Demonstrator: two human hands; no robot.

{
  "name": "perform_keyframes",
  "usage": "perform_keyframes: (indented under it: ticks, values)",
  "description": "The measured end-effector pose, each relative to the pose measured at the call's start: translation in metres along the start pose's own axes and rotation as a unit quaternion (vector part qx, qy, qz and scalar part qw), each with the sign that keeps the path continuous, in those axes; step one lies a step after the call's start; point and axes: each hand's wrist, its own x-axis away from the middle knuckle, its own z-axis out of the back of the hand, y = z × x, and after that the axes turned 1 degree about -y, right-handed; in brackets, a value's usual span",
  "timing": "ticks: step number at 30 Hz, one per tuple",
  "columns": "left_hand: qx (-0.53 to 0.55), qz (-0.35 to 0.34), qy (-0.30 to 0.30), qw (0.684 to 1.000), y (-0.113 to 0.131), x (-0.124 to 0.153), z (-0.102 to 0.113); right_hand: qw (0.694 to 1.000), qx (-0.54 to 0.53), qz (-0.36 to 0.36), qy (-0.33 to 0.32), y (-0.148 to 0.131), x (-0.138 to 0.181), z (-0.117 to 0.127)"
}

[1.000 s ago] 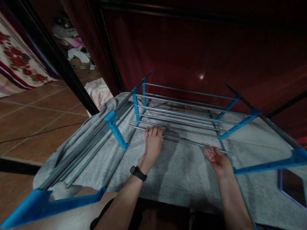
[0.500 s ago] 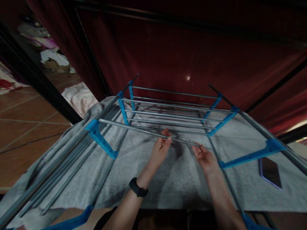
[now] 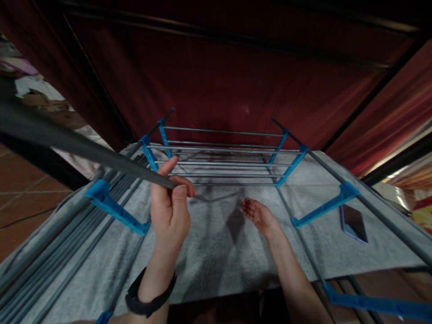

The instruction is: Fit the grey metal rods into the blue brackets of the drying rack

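My left hand (image 3: 172,202), with a black band (image 3: 150,292) on its wrist, is raised and closed around a grey metal tube (image 3: 101,155). The tube slants toward the upper left, its near part large and close to the camera. Lower and to the right, my right hand (image 3: 259,216) hovers over the grey cloth with fingers loosely curled apart, holding nothing. Both hands are inside a partly built rack of grey tubes and blue plastic brackets. A blue bracket (image 3: 114,209) stands left of my left hand, another blue bracket (image 3: 326,207) right of my right hand. Several crossbars (image 3: 226,164) span the far end.
Loose grey tubes (image 3: 77,243) lie along the left side on the grey cloth (image 3: 216,270). A phone (image 3: 353,222) rests on the cloth at right. Dark red panels (image 3: 209,81) rise behind the rack. Clothes (image 3: 38,87) are piled at the far left.
The tube has come away from the left bracket and is lifted toward the camera in my left hand. My right hand has let go of it. The view has shifted to the right.
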Motion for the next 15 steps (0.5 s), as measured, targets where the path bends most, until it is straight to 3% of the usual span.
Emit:
perform_keyframes:
  ticks: [3,7,11,15]
  values:
    - [-0.083,-0.010,-0.058,0.995,-0.002,0.001,0.004,0.999,-0.005,0.025,0.037,-0.003,-0.003,0.002]
    - [-0.119,-0.051,-0.191,0.973,-0.001,0.015,-0.018,0.998,-0.014,0.036,0.039,-0.006,-0.007,0.006]
    - [-0.139,-0.071,-0.333,0.930,-0.005,0.032,-0.046,0.998,-0.015,0.049,0.043,-0.008,-0.010,0.011]
    - [-0.205,-0.067,-0.407,0.888,-0.019,0.050,-0.062,0.996,-0.029,0.063,0.055,-0.013,-0.011,0.018]
